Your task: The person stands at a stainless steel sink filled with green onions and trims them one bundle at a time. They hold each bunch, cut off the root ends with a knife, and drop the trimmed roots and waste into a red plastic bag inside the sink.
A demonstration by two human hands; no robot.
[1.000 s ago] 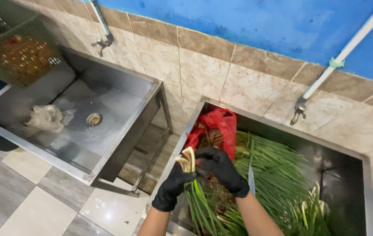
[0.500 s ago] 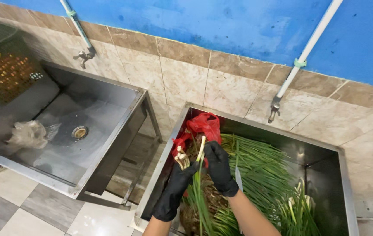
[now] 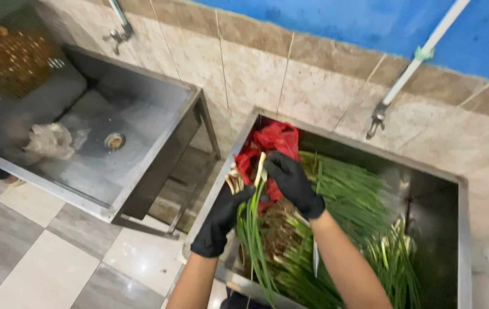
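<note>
Seen from above: two black-gloved hands over the near-left corner of a deep stainless steel sink [image 3: 461,229] heaped with long green spring onions [image 3: 350,194]. Left hand [image 3: 221,220] closed around a thin bunch of green onion stalks with pale root ends [image 3: 250,229], roots pointing up near the sink rim, leaves hanging down toward the front edge. Right hand [image 3: 291,182] pinching one pale stalk at the top of that bunch, fingers curled, just in front of a crumpled red plastic bag [image 3: 273,140] lying in the sink's back-left corner. Compared with half a second ago, both hands in much the same grip, the pinched stalk still upright, the view swung slightly so the sink sits more to the right. To the left, well apart, a second empty-looking steel sink [image 3: 141,166] with a round drain and a clear crumpled plastic bag [image 3: 50,140] inside. Beige tiled wall behind, with a white pipe and tap [image 3: 410,68] above the onion sink.
</note>
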